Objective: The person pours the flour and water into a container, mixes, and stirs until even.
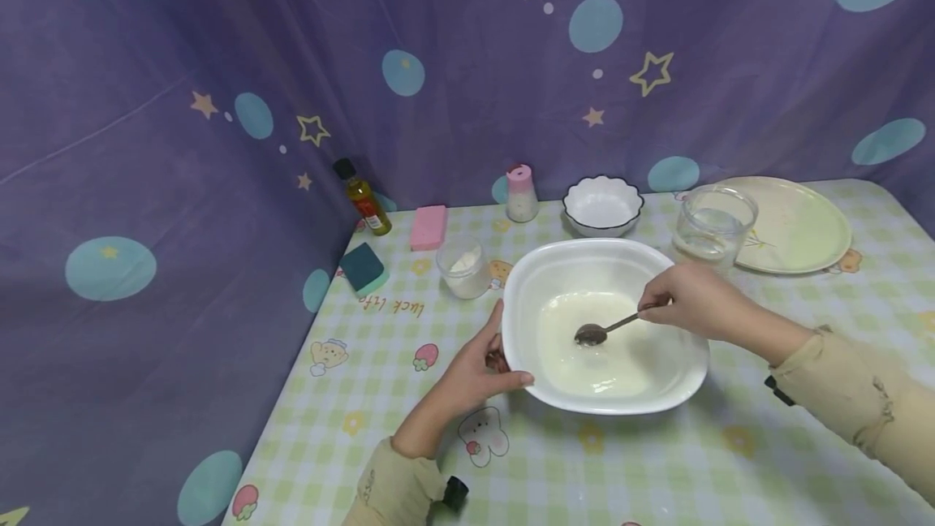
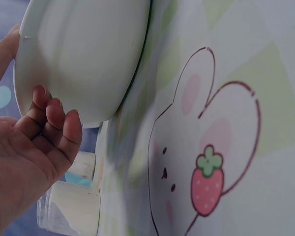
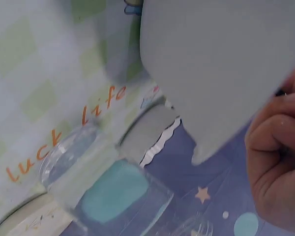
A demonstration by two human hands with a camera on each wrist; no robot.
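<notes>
A large white basin (image 1: pixel 526 291) on the table holds a pale, milky liquid (image 1: pixel 562 355). At its left side, my left hand (image 1: pixel 467 376) grips the rim, thumb on the edge and bent fingers against the outer wall. The left wrist view shows those fingertips (image 2: pixel 54 113) beside the basin wall (image 2: pixel 88 54). My right hand (image 1: pixel 690 299) pinches the handle of a small metal spoon (image 1: pixel 590 335) over the basin's right side. The spoon's bowl sits at the liquid. In the right wrist view the basin's wall hides the spoon, and curled fingers (image 3: pixel 278 132) show beside it.
Behind the basin stand a glass jar of white powder (image 1: pixel 464 268), a pink-topped shaker (image 1: pixel 522 195), a scalloped bowl (image 1: pixel 602 205), a clear container of water (image 1: pixel 712 226) and an oval plate (image 1: pixel 796 226). An oil bottle (image 1: pixel 365 200), pink sponge (image 1: pixel 428 227) and green sponge (image 1: pixel 363 269) stand at the left.
</notes>
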